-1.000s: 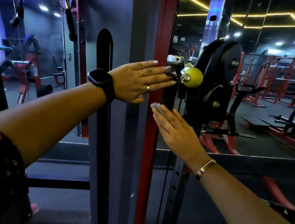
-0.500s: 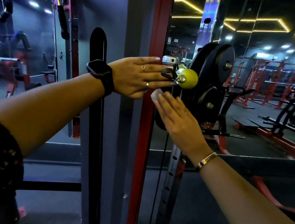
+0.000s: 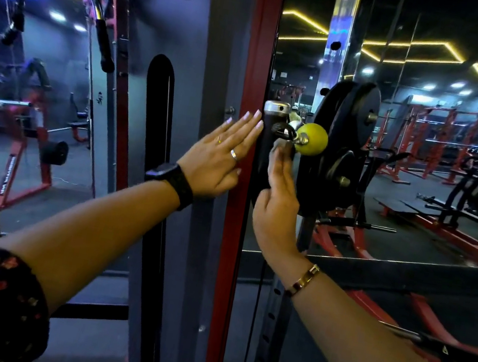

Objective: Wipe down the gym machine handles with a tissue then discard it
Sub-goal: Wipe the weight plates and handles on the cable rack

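- The room is a dim gym: angular yellow light strips (image 3: 414, 46) run across a black ceiling, with blue-white spots below them
- The floor (image 3: 413, 237) is dark and matte; red racks (image 3: 431, 135) and benches stand well back on the right
- Close ahead stands a red upright post (image 3: 259, 57) beside a grey panel (image 3: 219, 49), with a perforated chrome column (image 3: 338, 38) behind it
- Black weight plates (image 3: 342, 148) hang on a peg just right of the post
- A black handle (image 3: 263, 159) with a chrome cap (image 3: 277, 106) hangs upright between post and plates; a carabiner (image 3: 283, 129) joins it to a yellow ball (image 3: 312, 139)
- The tissue (image 3: 278, 147) shows only as a small pale, blurred patch at the handle's right side, just under the carabiner
- The right grip (image 3: 280, 194), a bare hand with a gold bracelet (image 3: 304, 280) at the wrist, has its fingers straight and pressed together, holding the tissue flat against the handle
- The left grip (image 3: 219, 158), with a dark smartwatch (image 3: 170, 180) and two rings, lies flat with its fingers straight and slightly spread over the red post; its fingertips reach the handle's left edge, and I cannot tell whether they touch it
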Action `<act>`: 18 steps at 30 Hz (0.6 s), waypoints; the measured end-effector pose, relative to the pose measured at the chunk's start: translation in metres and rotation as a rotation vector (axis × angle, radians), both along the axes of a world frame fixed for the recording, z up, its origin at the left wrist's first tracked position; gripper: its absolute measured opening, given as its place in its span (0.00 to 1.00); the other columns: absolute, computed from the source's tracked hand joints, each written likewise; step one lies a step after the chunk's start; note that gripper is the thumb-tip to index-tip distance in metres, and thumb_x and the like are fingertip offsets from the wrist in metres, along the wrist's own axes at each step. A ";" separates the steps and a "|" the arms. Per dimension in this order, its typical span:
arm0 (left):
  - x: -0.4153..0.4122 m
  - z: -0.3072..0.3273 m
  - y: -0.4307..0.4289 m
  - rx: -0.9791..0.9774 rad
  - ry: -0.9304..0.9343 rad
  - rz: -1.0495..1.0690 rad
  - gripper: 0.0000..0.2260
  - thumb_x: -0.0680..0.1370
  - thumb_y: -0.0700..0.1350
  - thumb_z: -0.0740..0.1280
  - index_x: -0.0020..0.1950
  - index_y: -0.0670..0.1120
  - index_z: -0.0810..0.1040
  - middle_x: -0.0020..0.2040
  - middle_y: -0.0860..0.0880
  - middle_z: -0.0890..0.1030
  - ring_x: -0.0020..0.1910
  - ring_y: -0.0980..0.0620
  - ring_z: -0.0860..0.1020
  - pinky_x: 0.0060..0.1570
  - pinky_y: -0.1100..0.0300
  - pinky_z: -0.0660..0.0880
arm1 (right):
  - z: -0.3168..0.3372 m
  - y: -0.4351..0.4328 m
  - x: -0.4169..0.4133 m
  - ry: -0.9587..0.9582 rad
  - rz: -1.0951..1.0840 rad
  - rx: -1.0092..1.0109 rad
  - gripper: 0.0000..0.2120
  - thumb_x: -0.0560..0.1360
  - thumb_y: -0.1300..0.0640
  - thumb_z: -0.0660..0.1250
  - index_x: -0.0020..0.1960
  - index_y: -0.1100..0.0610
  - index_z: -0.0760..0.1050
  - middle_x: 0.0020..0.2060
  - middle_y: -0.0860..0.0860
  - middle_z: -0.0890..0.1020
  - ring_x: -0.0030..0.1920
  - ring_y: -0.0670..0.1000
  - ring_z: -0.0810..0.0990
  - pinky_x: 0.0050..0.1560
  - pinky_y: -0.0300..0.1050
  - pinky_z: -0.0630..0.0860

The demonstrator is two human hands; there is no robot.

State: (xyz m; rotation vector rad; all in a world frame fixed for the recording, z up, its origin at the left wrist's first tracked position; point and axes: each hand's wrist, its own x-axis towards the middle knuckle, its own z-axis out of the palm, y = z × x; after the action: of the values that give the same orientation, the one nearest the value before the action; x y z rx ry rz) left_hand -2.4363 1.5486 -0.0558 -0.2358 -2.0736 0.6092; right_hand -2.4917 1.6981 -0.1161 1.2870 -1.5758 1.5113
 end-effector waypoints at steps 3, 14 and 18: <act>-0.006 -0.025 -0.001 0.037 -0.019 -0.020 0.36 0.71 0.47 0.58 0.76 0.37 0.51 0.76 0.37 0.56 0.78 0.47 0.48 0.77 0.54 0.44 | 0.028 -0.002 0.009 -0.296 0.068 -0.103 0.25 0.76 0.70 0.52 0.73 0.62 0.64 0.69 0.48 0.66 0.70 0.38 0.60 0.67 0.24 0.55; -0.007 -0.036 -0.021 -0.257 0.084 0.027 0.34 0.79 0.56 0.55 0.79 0.39 0.48 0.75 0.40 0.57 0.78 0.48 0.45 0.77 0.51 0.49 | 0.068 -0.015 0.000 -0.256 0.093 -0.168 0.18 0.74 0.60 0.55 0.58 0.63 0.76 0.59 0.46 0.79 0.60 0.37 0.73 0.62 0.36 0.66; -0.006 -0.035 -0.025 -0.293 0.085 0.024 0.35 0.79 0.55 0.55 0.79 0.40 0.45 0.76 0.41 0.57 0.78 0.48 0.44 0.77 0.51 0.49 | 0.061 -0.009 -0.019 0.194 -0.032 0.013 0.27 0.78 0.61 0.51 0.76 0.67 0.53 0.76 0.62 0.54 0.77 0.58 0.51 0.77 0.54 0.51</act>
State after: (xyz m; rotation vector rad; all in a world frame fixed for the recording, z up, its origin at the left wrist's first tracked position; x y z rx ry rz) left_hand -2.4423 1.5232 -0.0905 -0.3472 -1.9041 0.9227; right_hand -2.5109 1.6888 -0.0548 1.3651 -1.4760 1.3170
